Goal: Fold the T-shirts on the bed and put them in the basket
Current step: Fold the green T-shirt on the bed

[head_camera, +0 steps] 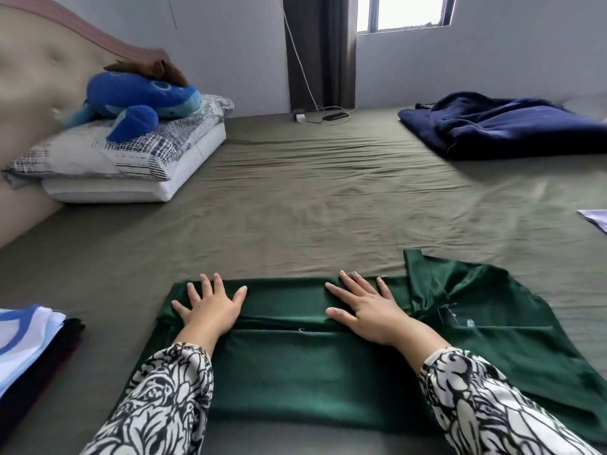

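Observation:
A dark green T-shirt [295, 366] lies partly folded on the olive bed sheet [295, 198] in front of me. Its far edge is folded over, and its right part with a small white print spreads out unfolded. My left hand [210, 307] rests flat on the folded far-left part, fingers spread. My right hand [364, 307] presses flat on the fold further right, fingers apart. Neither hand grips the cloth. A stack of folded shirts [29, 346], white and light blue on top of dark ones, sits at the left edge. No basket is in view.
Two stacked pillows [124, 165] with a blue plush toy [138, 100] lie at the far left by the headboard. A navy blanket [505, 126] is at the far right. A charger and cable [315, 116] lie by the curtain. A pale cloth corner [594, 218] shows at right.

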